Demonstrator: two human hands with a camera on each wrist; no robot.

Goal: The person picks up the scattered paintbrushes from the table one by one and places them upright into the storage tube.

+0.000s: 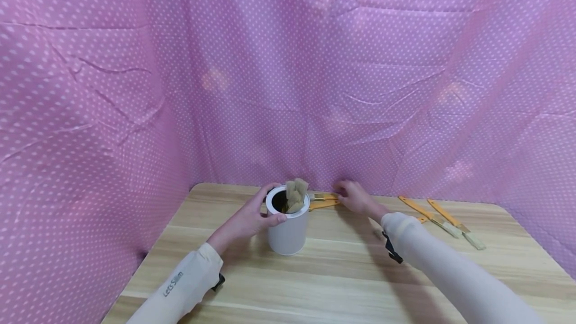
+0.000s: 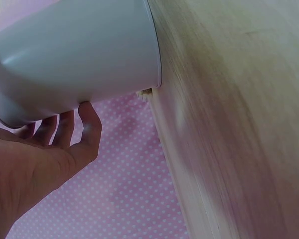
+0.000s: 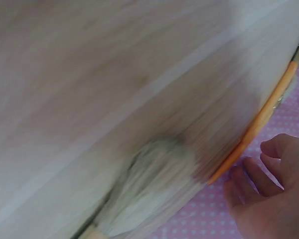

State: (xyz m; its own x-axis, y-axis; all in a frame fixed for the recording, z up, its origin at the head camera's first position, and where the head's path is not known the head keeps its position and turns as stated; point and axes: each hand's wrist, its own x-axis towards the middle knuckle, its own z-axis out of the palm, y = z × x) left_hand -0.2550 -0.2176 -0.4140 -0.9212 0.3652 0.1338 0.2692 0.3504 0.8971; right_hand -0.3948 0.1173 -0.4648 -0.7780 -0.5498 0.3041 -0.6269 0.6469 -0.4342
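My left hand (image 1: 247, 219) grips the white can (image 1: 288, 238) near its rim, thumb at the front and fingers round the far side; the left wrist view shows curled fingers against the can's wall (image 2: 79, 55). The can stands upright on the table, and pale paintbrush bristles (image 1: 297, 196) stick up out of it. At the table's back edge, my right hand (image 1: 356, 199) is by the ends of two orange-handled paintbrushes (image 1: 325, 205). In the right wrist view its loosely bent fingers (image 3: 254, 174) are beside an orange handle (image 3: 259, 122), with nothing between them.
Several more orange-handled paintbrushes (image 1: 443, 209) lie on the wooden table (image 1: 342, 284) at the right, bristles toward the front. Blurred brush bristles (image 3: 149, 189) lie nearer the right wrist camera. A pink dotted curtain (image 1: 288, 89) hangs around the table's back and sides.
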